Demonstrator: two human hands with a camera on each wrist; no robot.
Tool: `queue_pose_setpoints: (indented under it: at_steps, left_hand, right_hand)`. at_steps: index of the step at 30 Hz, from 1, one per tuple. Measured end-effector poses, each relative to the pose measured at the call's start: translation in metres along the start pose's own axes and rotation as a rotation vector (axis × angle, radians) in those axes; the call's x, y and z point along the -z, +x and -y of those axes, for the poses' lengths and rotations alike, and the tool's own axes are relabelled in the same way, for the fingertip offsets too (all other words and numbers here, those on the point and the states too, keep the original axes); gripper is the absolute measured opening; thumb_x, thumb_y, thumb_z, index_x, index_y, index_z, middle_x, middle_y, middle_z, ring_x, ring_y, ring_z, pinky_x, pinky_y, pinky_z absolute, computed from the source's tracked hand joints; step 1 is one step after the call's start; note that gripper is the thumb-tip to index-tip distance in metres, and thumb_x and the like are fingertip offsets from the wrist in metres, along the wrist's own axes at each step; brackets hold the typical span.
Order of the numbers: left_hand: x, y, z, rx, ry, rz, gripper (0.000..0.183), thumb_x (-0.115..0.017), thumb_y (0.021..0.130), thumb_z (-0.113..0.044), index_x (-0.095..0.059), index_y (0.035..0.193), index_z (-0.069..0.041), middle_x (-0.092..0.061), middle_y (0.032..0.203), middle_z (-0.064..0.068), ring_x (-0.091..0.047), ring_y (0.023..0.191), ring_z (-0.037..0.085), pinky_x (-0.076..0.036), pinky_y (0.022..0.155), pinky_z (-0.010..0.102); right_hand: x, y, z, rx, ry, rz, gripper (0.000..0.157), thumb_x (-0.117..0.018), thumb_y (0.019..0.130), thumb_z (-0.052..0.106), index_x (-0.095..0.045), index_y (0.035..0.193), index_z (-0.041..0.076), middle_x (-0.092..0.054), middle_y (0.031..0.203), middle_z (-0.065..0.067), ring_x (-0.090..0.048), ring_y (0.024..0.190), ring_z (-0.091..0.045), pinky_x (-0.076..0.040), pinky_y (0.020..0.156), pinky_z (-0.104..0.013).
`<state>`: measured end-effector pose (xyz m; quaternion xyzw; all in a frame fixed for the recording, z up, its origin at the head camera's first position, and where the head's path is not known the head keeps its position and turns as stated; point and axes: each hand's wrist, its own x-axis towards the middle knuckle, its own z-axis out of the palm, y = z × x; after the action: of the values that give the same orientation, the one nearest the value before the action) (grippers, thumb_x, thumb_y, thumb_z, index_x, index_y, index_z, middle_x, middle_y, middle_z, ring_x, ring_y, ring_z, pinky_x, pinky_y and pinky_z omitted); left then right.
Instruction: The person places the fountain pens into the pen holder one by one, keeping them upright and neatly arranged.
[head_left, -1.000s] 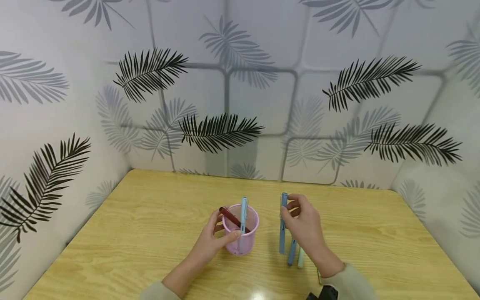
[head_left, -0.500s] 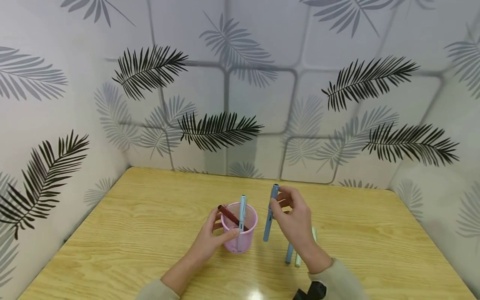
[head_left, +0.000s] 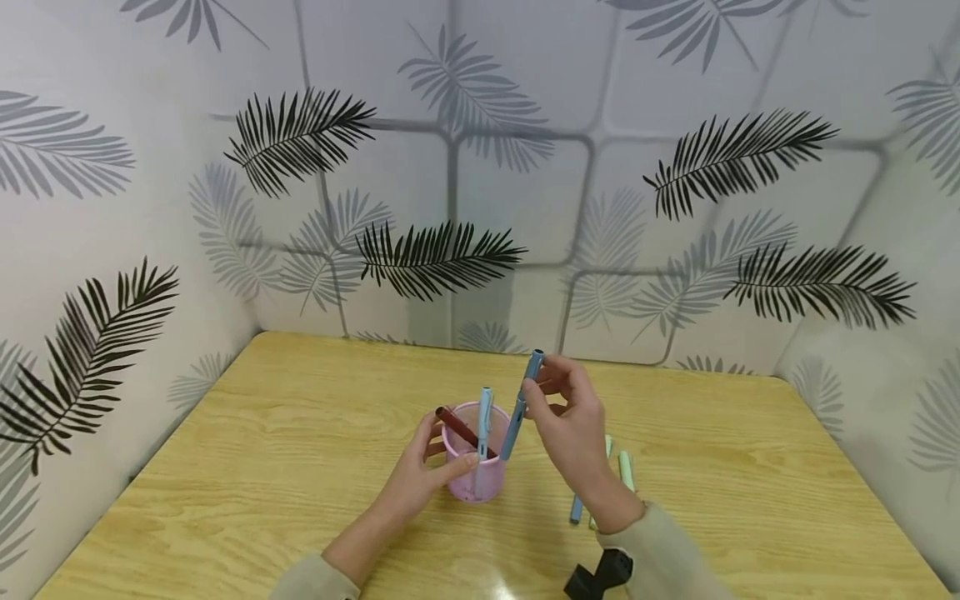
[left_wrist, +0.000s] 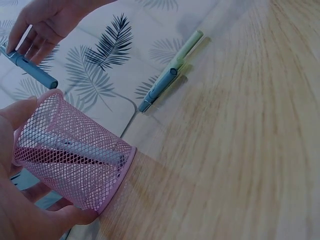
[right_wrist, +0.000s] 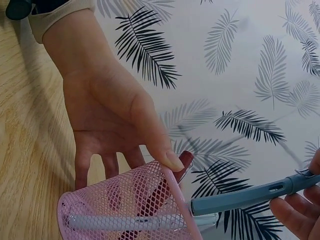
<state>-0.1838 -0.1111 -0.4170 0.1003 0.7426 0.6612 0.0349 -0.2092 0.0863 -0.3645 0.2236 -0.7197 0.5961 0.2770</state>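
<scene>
Inside the upright pink mesh pen cup (head_left: 492, 482), a dark red pen (head_left: 456, 426) leaned leftward and a light blue pen (head_left: 484, 417) stood nearly straight beside the left thumb. Farther right, a second blue pen (head_left: 576, 509) and two light green pens (head_left: 626, 469) lay on the table, partly hidden by the right arm, which bore a black device (head_left: 600, 575) at its cuff.

The left hand (head_left: 422, 477) grasped the cup, fingers behind and thumb in front. To its right, the right hand (head_left: 567, 415) pinched a tilted blue pen (head_left: 514, 427), its lower end at the cup's right rim; whether they touched could not be told.

The wood-grain table (head_left: 300, 458) met pale walls (head_left: 525, 200) printed with black and grey fronds.
</scene>
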Motion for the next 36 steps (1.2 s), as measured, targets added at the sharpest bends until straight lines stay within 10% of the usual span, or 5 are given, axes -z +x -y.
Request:
queue_pose_setpoints:
  at_steps: [17,36]
  left_hand:
    - [-0.002,0.001,0.001,0.008,0.019,-0.01,0.073,-0.07,0.084,-0.022,-0.03,0.144,-0.012,-0.043,0.133,0.015,-0.042,0.12,0.041,-0.042,0.091,0.048]
    - [0.0,0.014,0.035,-0.007,0.025,-0.026,0.074,-0.071,0.082,-0.031,-0.031,0.143,-0.021,-0.042,0.135,0.009,-0.044,0.12,0.032,-0.043,0.091,0.047]
  right_hand:
    - [-0.008,-0.011,0.011,-0.123,-0.033,0.095,0.027,-0.06,0.086,-0.006,-0.051,0.111,-0.005,-0.058,0.092,-0.018,-0.06,0.077,-0.031,-0.053,0.054,-0.037]
    - [0.001,-0.025,-0.029,-0.158,-0.223,0.206,0.012,-0.065,0.086,0.008,-0.06,0.098,0.009,-0.061,0.084,0.0,-0.058,0.071,-0.013,-0.05,0.058,-0.026]
